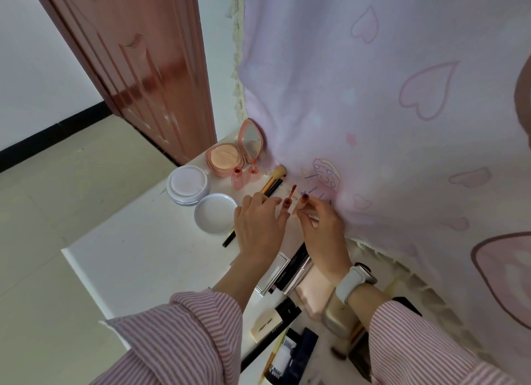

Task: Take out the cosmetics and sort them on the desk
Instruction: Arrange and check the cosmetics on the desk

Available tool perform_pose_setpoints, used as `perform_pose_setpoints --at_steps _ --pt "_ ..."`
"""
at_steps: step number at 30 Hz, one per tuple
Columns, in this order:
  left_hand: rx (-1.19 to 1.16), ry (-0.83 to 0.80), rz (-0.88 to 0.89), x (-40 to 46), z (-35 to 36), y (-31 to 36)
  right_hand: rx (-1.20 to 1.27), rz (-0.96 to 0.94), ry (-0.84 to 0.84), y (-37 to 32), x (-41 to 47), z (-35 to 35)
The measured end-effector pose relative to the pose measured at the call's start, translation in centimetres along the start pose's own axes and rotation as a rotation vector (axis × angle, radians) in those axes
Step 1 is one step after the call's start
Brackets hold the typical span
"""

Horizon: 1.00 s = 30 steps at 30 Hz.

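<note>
Pink curtain [373, 126] behind | brushes [273, 183] beside left hand [258, 226], spread | right hand [321, 226] pinching applicator wand [292, 191]

Surface [138, 258]: both hands near its far edge, left hand [258, 226] just beside right hand [321, 226]. Brushes [273, 183] lie beyond the left hand. Two round jars [188, 185] sit left of it. Open compact [227, 157] stands behind the jars, two small bottles [244, 175] before it. Palette [287, 272] lies under the wrists. Curtain [388, 111] hangs right of the right hand.
</note>
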<state>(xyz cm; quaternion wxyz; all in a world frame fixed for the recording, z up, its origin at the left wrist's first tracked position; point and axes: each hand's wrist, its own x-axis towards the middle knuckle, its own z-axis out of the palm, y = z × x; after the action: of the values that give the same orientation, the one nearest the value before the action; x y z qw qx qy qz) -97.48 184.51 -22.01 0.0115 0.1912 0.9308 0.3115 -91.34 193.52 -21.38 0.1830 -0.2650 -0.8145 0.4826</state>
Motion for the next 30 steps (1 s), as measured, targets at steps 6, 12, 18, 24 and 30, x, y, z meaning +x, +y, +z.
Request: perform_pose_setpoints --at_steps 6,12,18,24,30 --pt "-0.188 0.147 0.019 -2.3 -3.3 -0.5 -0.038 0.011 0.003 -0.7 -2.9 -1.7" --pt "-0.261 0.273 -0.122 -7.1 -5.7 -4.4 -0.481 -0.305 -0.251 -2.1 -6.0 -0.3" --pt "-0.313 0.221 -0.3 -10.3 -6.8 -7.2 -0.902 -0.253 -0.468 -2.3 -6.1 2.6" --pt "-0.653 0.138 -0.51 -11.7 -8.6 -8.3 -0.443 -0.174 -0.432 -4.3 -6.8 2.3" --pt "-1.389 -0.188 -0.751 -11.9 -10.1 -8.4 0.375 0.21 -0.349 -7.7 -8.1 3.1"
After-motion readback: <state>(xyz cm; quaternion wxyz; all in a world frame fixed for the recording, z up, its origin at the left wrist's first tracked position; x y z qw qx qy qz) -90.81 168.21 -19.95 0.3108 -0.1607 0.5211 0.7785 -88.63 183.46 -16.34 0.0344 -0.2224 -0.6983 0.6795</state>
